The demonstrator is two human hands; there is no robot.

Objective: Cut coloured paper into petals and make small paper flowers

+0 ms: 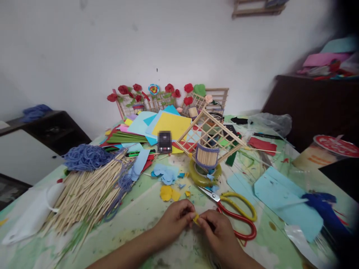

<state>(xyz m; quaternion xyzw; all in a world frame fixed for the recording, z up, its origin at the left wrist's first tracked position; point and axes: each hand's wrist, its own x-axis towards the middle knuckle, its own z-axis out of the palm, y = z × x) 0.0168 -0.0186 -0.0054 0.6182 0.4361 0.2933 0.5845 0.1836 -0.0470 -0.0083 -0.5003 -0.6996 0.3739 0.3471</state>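
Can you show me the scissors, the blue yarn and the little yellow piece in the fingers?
Scissors (228, 212): head view, on the red handle.
Blue yarn (86, 157): head view, middle of the heap.
Yellow piece (196, 219): head view, the part that shows.

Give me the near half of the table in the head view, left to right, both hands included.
Pile of thin sticks → left hand → small yellow piece held between the fingertips of both hands → right hand → large light blue paper.
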